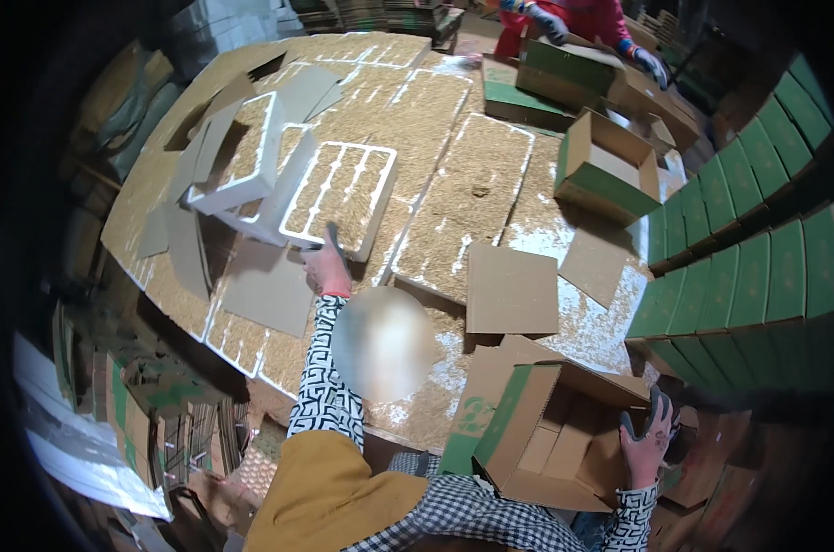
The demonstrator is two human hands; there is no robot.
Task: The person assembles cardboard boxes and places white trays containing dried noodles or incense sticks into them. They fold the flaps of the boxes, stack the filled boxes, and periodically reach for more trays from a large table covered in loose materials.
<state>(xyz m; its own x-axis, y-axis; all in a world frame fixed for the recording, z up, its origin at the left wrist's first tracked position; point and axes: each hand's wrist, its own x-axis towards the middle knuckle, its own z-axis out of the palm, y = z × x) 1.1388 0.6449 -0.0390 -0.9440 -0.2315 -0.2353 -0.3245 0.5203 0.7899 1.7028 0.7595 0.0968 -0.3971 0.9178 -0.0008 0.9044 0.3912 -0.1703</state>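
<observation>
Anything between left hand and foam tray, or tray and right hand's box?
Nothing visible between left hand and foam tray; they appear to touch. Toward the box, a cardboard panel on its tray-facing side comes between.

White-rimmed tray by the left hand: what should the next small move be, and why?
Probably ease the white-rimmed tray slightly toward the body with the left hand. That hand is already at the tray's near edge, and the right hand is at the right rim of the open cardboard box, which seems steadied close to the body with its inside exposed.
</observation>
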